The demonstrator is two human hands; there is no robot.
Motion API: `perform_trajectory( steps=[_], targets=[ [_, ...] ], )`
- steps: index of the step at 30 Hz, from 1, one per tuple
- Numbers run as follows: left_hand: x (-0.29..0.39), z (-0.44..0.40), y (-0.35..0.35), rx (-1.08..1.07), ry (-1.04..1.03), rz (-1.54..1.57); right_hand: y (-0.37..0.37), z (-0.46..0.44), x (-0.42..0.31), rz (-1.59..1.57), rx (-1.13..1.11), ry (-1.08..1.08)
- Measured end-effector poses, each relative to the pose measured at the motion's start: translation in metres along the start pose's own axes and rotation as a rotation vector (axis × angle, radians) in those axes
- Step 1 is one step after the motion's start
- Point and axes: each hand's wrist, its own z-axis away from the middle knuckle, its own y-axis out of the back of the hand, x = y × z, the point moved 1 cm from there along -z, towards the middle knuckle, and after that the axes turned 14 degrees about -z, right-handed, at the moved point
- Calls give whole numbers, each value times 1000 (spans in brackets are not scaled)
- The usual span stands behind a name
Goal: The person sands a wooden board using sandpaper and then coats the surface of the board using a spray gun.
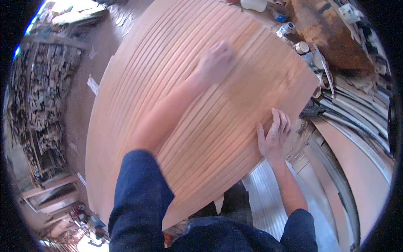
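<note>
A large wooden panel (189, 138) with long parallel grooves lies tilted across the view in front of me. My left hand (216, 62) is curled and pressed down on its grooved face towards the far side, slightly smeared by motion. Whatever sits under those fingers, if anything, is hidden. Near the panel's right edge, my right hand (275, 136) rests on the wood with its fingers spread, holding nothing. A smoother, darker patch of wood lies between the two hands.
Stacked wood offcuts (50, 80) stand at the left. Cans (301, 47) and other containers sit beyond the panel's far right corner. Long curved strips (357, 113) lie at the right. Whitish corrugated sheeting (268, 193) is below my right arm.
</note>
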Motion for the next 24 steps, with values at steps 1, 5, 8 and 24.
perform_trajectory(
  steps=[1,5,8,24],
  targets=[
    [-5,22,10,-11,44,60,0,-2,2,-5,18,-12],
    [-4,201,88,-318,116,-107,6,-2,-2,-25,6,-8],
    [-8,199,75,-180,92,-46,6,-5,0,-37,22,-22],
    [225,-207,83,282,-383,43,12,-11,-4,-85,51,-40]
  ],
)
